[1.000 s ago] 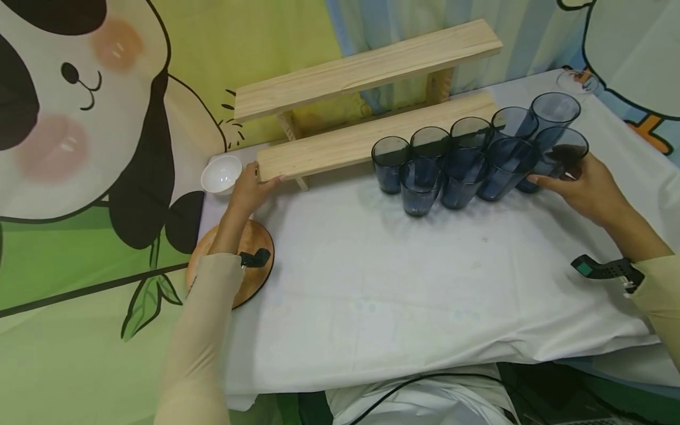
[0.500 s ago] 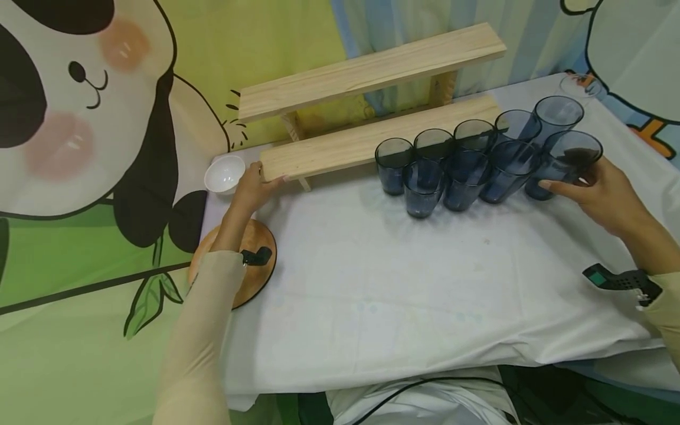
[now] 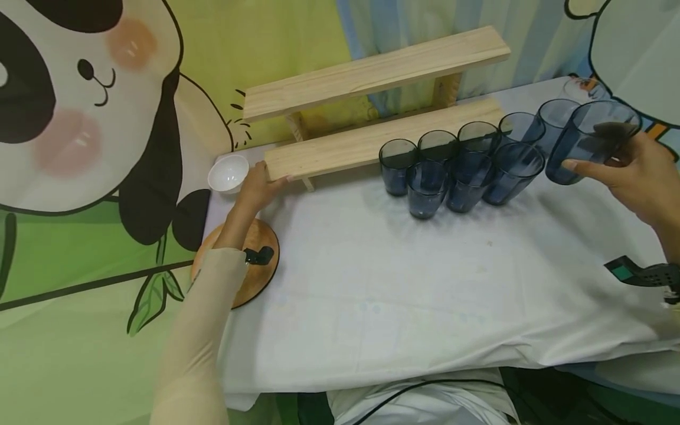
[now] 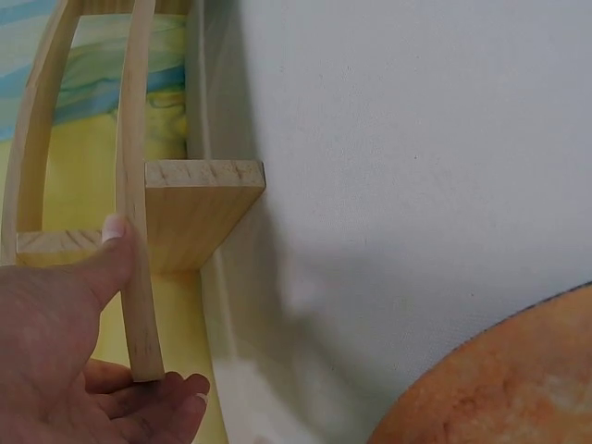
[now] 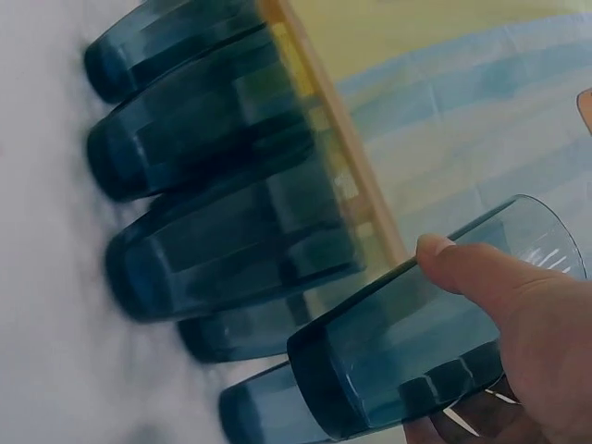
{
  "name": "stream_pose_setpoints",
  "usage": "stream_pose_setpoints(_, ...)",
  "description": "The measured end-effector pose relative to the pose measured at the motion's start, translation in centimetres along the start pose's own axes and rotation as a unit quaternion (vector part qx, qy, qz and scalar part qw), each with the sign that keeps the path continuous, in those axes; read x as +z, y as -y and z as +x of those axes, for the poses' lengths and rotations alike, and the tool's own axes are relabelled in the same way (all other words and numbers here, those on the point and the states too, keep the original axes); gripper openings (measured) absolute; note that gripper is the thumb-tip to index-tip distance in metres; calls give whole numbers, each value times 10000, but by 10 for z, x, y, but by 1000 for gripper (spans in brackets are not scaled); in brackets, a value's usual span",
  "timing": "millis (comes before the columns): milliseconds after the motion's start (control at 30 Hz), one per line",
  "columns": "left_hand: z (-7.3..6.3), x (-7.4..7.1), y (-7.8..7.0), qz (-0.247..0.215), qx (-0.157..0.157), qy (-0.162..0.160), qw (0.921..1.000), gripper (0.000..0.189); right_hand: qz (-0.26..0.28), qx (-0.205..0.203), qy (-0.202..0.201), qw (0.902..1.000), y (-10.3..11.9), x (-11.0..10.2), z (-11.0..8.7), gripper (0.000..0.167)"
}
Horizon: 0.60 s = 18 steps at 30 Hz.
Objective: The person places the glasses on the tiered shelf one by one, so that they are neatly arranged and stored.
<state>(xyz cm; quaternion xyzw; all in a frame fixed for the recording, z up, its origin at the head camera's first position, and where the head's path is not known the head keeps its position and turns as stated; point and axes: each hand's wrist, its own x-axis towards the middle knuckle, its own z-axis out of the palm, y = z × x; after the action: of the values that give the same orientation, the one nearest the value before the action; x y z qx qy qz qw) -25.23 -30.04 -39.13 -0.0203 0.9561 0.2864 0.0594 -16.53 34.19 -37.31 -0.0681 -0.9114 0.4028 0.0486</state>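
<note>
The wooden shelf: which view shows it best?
Head view: the wooden shelf shows lengthwise, both tiers visible. Left wrist view: foreshortened, from the end the left hand grips; right wrist view: just part, beyond glasses.

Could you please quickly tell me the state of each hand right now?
Left hand: closed, gripping the end of the lower wooden board.
Right hand: closed, holding a blue glass.

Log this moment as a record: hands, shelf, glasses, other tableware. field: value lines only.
left_hand: left hand grips left end of shelf's lower plank
right_hand: right hand holds tilted blue see-through tumbler, raised off table
shelf: pale two-tier wooden shelf
other_glasses: eight similar tumblers, two rows, standing
bowl: small round white bowl, beside left hand
board: round orange-brown board, partly behind left forearm
</note>
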Motion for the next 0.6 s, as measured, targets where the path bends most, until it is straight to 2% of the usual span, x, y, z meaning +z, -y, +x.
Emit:
stream_pose_setpoints(167, -1, 0, 0, 121, 101, -47, 9999, 81, 516, -417, -158, 9977, 15, -7, 5, 71)
stream_pose_setpoints(400, 0, 2, -4, 315, 233, -56, 9992, 77, 1299, -935, -170, 9870, 41, -14, 20, 74)
stream_pose_setpoints(500, -1, 2, -4, 262, 209, -76, 9994, 77, 1297, -1016, -89, 9863, 53, -10, 26, 71)
stream_pose_setpoints(600, -1, 2, -5, 221, 210, -83, 9995, 76, 997, -936, -46, 9906, 66, -3, 29, 67)
